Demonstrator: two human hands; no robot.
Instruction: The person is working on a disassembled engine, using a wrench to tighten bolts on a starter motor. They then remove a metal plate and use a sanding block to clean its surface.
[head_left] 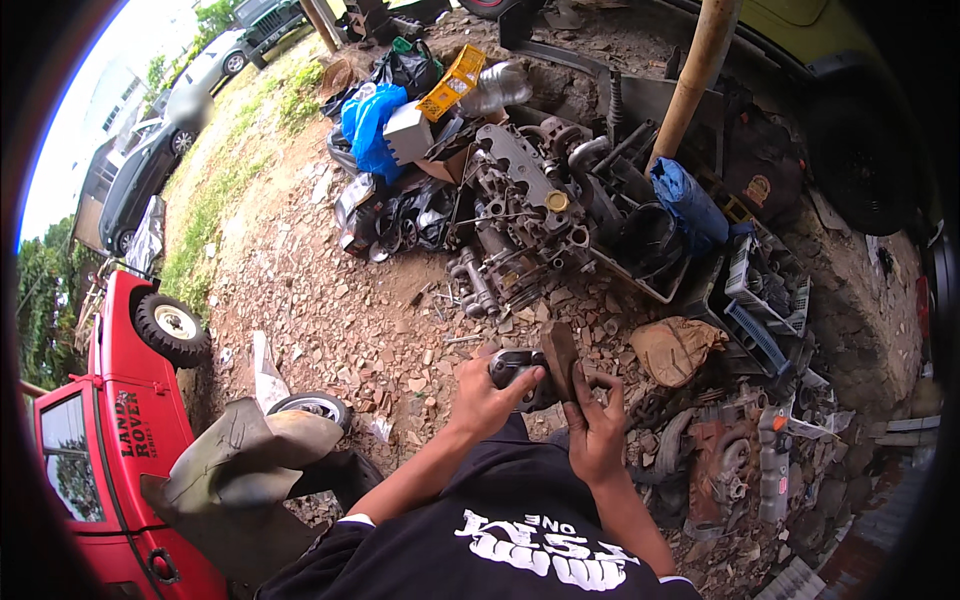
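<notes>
My left hand is closed round a small grey-black metal part with a rounded end. Its exact kind does not show. In my right hand is a flat, brown, bar-shaped block, gripped between thumb and fingers and held nearly upright. The block stands right beside the metal part; whether the two touch I cannot tell. Both hands are in front of my dark shirt, above the rubble ground. Beyond them lies a greasy engine with a yellow cap, among loose metal parts.
Broken stones cover the ground. Behind the engine are bags, a yellow crate and a wooden post. A brown sack, grey crates and a rusty engine block lie right. A red vehicle stands left.
</notes>
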